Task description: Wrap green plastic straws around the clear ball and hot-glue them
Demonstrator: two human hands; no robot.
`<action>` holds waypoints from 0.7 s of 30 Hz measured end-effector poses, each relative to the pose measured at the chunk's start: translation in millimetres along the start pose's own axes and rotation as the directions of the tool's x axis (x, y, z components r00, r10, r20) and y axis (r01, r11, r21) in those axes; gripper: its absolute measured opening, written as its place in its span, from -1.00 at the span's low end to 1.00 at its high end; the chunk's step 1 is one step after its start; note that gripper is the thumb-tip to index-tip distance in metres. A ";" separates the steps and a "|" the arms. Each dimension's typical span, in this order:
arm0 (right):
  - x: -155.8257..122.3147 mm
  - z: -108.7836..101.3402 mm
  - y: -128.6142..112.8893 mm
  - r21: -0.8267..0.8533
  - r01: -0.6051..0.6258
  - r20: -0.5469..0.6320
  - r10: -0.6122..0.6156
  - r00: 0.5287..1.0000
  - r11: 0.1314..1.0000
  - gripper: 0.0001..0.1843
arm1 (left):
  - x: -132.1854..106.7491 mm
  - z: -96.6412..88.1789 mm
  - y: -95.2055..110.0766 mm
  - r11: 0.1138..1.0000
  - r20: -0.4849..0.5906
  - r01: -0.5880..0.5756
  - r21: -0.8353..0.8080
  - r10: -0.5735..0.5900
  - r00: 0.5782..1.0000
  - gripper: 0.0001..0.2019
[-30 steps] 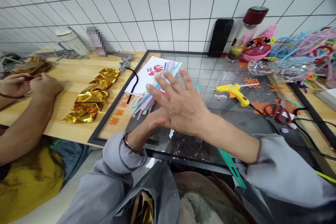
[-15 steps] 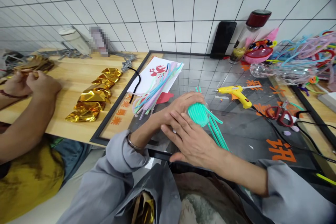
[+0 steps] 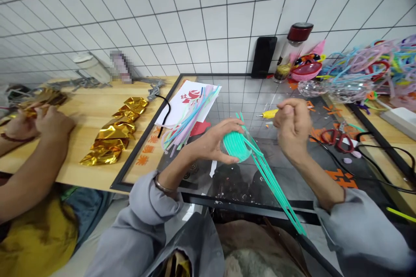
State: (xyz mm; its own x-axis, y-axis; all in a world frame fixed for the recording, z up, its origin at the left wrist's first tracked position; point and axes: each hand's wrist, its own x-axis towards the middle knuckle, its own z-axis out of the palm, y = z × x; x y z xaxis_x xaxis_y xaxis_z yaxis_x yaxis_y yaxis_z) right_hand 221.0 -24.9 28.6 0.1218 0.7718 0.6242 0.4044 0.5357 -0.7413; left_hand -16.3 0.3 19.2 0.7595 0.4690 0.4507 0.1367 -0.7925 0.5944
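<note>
My left hand is curled around a rounded piece covered with rows of teal fuzzy stems, like pipe cleaners; what lies under them is hidden. Long loose teal stems trail from it to the table's front edge. To the right, my right hand has its fingers curled closed over a yellow hot glue gun. Only the gun's nozzle end shows clearly, and the handle is hidden behind the hand.
Pastel stems lie on a white paper. Red scissors and a black cord are at right. A phone and glass bottle stand by the wall. Left, a co-worker's hands are near gold foil.
My right hand has left my left hand and moved right, closing over the glue gun. My left hand keeps its hold on the teal piece. The view has shifted slightly.
</note>
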 end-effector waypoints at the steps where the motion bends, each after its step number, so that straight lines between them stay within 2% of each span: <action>1: 2.8 5.8 3.3 0.039 -0.012 -0.005 0.012 1.000 0.999 -0.81 | -0.2 -1.4 1.0 1.000 0.002 0.004 0.007 -0.004 1.000 -0.31; 3: 0.1 12.3 7.4 0.053 0.021 0.087 -0.026 0.996 0.998 -0.80 | -0.4 -3.4 3.7 0.999 0.019 0.025 0.022 -0.025 0.999 -0.31; 7: -20.0 12.4 7.9 0.000 0.049 0.219 -0.047 0.975 0.999 -0.56 | -1.2 -4.6 6.9 0.999 0.020 0.016 0.037 -0.017 1.000 -0.32; 13: -31.3 14.8 -1.4 -0.089 0.071 0.309 -0.040 0.950 0.993 -0.38 | -3.6 -4.6 7.0 0.999 0.027 0.034 0.017 -0.035 0.999 -0.31; 21: -36.8 16.3 -22.5 -0.065 0.127 0.339 -0.097 0.936 0.990 -0.37 | -4.7 -3.9 6.3 1.000 0.023 0.030 -0.007 -0.030 0.999 -0.30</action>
State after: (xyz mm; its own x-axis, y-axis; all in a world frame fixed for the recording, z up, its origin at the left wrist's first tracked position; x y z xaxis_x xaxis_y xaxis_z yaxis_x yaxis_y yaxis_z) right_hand 192.6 -59.8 18.3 -0.2331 0.7862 0.5723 0.4747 0.6056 -0.6387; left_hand -21.6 -5.4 23.4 0.7695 0.4832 0.4176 0.1549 -0.7755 0.6120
